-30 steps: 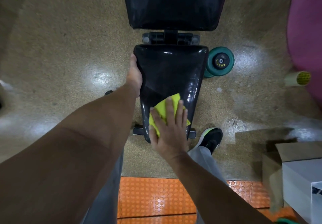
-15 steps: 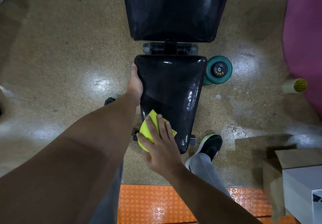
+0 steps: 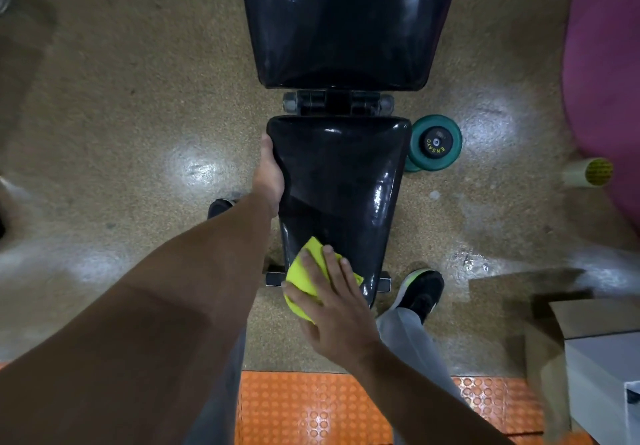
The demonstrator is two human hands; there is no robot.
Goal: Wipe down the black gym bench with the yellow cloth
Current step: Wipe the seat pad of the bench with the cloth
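The black gym bench lies lengthwise in front of me, its glossy seat pad (image 3: 343, 181) near and its back pad (image 3: 346, 22) beyond a hinge. My right hand (image 3: 332, 302) presses the yellow cloth (image 3: 306, 276) flat on the seat pad's near left corner, fingers spread and straight, with the cloth folding over the pad's edge. My left hand (image 3: 270, 176) grips the left side edge of the seat pad, fingers hidden under it.
A green dumbbell (image 3: 435, 141) lies on the speckled floor right of the seat. A pink mat (image 3: 602, 74) and a cream roll (image 3: 588, 172) sit far right, boxes (image 3: 602, 368) near right. My shoe (image 3: 420, 288) stands by the bench foot. Orange studded tiles (image 3: 311, 410) lie below.
My right hand has slid the cloth from the seat pad's near middle to its near left corner, over the edge. My left hand has kept its grip on the pad's side.
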